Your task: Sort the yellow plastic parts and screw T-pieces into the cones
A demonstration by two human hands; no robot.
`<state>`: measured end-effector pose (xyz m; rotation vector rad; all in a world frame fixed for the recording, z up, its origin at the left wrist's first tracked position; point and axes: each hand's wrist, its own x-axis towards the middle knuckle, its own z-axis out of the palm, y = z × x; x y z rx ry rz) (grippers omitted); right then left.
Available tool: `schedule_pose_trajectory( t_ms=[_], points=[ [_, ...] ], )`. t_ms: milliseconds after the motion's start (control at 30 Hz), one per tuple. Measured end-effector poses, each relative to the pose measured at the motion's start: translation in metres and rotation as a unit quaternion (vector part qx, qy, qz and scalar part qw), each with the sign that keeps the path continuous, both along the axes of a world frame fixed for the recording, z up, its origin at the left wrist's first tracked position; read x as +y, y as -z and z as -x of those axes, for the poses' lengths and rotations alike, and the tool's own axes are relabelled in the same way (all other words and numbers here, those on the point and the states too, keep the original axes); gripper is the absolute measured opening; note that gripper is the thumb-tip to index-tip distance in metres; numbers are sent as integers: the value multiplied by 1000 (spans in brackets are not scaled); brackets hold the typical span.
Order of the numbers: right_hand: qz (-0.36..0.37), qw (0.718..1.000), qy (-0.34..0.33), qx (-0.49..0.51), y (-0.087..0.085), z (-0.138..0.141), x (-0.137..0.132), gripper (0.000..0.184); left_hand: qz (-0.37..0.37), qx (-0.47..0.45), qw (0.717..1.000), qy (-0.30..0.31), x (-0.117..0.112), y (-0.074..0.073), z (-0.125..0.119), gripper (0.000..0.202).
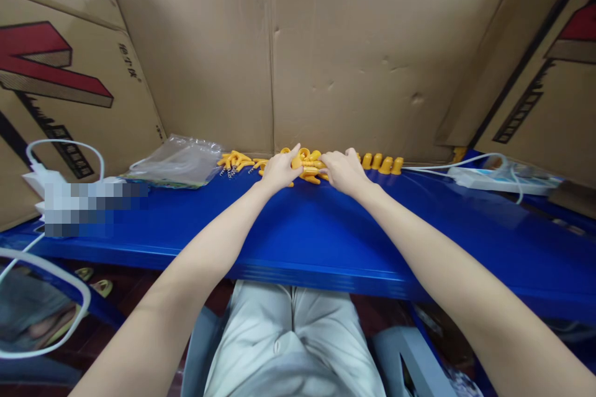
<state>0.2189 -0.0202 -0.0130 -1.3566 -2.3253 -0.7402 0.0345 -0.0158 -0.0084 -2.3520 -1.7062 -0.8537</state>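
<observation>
My left hand (279,171) is closed around a small yellow plastic piece (297,163) with a rounded end, just above the blue tabletop. Beside it, my right hand (345,172) has its fingers curled down onto yellow finger-shaped pieces (311,171) in the pile between the hands. What lies under its fingertips is partly hidden. Left of my hands is a heap of yellow hand-like parts (238,159) with small dark metal spirals sticking out. To the right, several yellow caps (385,164) stand upright in a row along the cardboard.
A tall cardboard sheet (354,55) walls off the back of the blue table (298,229). Clear plastic bags (179,161) lie at left, near a white charger with cables (51,189). At right rests a white power strip (503,181). Cardboard boxes (60,86) flank the table.
</observation>
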Motion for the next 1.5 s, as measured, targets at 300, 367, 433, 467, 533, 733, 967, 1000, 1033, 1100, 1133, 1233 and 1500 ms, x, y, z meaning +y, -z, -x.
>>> schedule_pose_trajectory(
  t_ms=[300,367,433,467,533,733,967,1000,1033,1100,1133,1233,1500],
  points=[
    [-30,998,-22,-44,1,1,1,23,93,-112,988,44,8,0,5,48],
    [-28,998,-26,-57,1,2,0,24,148,-140,978,50,9,-1,8,40],
    [-21,997,-34,-62,3,3,0,25,187,-154,969,52,11,-1,11,34],
    [-17,997,-40,-59,4,3,1,25,193,-154,968,50,11,-1,12,34],
    [-6,998,-52,-38,7,2,5,24,174,-134,975,37,11,0,11,38],
    [86,986,-66,129,19,-5,21,26,-49,-2,999,0,-4,-1,1,61],
    [178,959,-106,193,17,-9,25,27,-109,81,990,33,-8,0,3,63],
    [176,958,-111,198,17,-10,25,26,-111,88,989,31,-7,0,4,64],
    [172,957,-116,201,18,-10,26,26,-113,93,989,30,-6,0,5,64],
    [159,959,-116,203,18,-11,27,26,-114,98,988,29,-4,0,5,64],
    [151,961,-112,201,18,-12,27,27,-113,99,988,29,-4,0,6,64],
    [133,970,-90,184,16,-10,24,26,-109,98,989,26,-3,-1,5,65],
    [116,984,-23,133,8,-3,13,26,-79,74,994,20,-4,-4,3,67]
  ],
)
